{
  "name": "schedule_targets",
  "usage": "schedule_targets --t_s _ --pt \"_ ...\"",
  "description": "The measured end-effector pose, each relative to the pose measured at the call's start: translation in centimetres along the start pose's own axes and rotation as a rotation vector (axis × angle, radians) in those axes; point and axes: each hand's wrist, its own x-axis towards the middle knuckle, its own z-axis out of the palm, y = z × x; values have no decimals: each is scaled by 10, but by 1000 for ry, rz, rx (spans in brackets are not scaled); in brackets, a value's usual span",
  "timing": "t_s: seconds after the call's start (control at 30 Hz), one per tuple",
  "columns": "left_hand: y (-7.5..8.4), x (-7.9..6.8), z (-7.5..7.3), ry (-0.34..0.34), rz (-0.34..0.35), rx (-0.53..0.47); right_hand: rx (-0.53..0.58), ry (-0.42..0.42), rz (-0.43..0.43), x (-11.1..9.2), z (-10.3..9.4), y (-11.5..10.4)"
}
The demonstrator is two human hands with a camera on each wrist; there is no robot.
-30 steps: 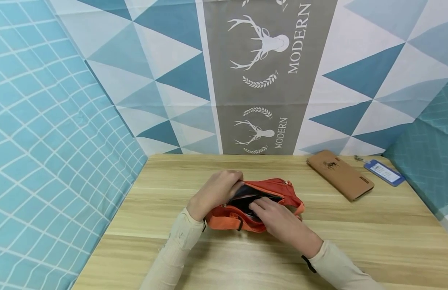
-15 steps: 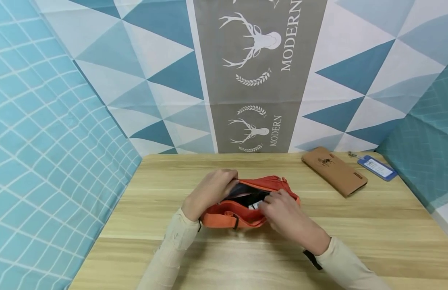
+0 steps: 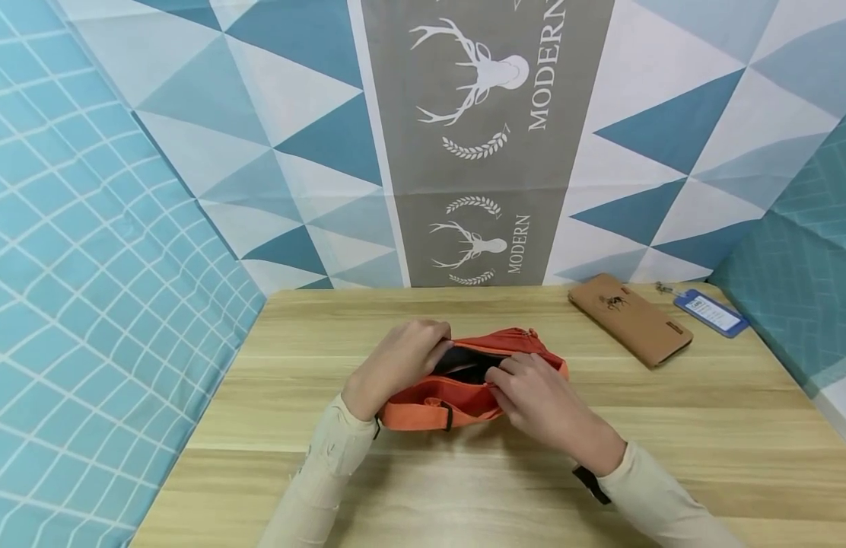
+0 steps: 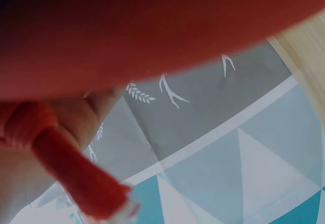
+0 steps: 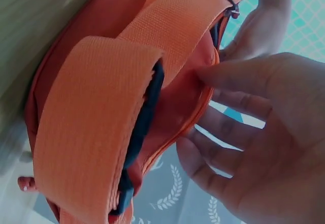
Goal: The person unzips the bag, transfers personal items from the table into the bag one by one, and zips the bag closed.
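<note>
A red zip bag (image 3: 464,401) with an orange webbing strap (image 5: 96,122) lies on the table, its mouth spread open and its inside dark. At the left end of the mouth, my left hand (image 3: 399,365) grips the far rim; its fingertips are partly hidden. My right hand (image 3: 542,403) holds the near rim toward the right end. In the right wrist view, the thumb of the right hand (image 5: 289,127) presses the outer face of the bag while the fingers reach behind the zipper edge. Red fabric (image 4: 152,36) covers much of the left wrist view, blurred.
At the back right of the wooden table (image 3: 293,335) lies a tan wallet (image 3: 628,320). Beside it, near the right edge, is a blue card holder (image 3: 710,312) with a clip. A patterned cloth wall (image 3: 327,228) stands behind the table, with blue grid cloth (image 3: 108,266) on the left.
My right hand has come out from inside the bag's mouth to its near rim. A white patch seen inside half a second ago is out of sight. The left hand keeps its grip.
</note>
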Motion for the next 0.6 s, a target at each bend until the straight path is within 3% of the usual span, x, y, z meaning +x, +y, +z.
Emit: schedule_targets --t_s 0.27,0.4,0.6 --pt "-7 -8 -16 -65 -103 -63 38 19 -57 4 9 -19" --pt "-9 -23 -24 -88 -142 -94 34 28 -61 3 13 -24" --pt "-4 -51 -21 -92 -121 -112 45 36 -69 4 12 -27"
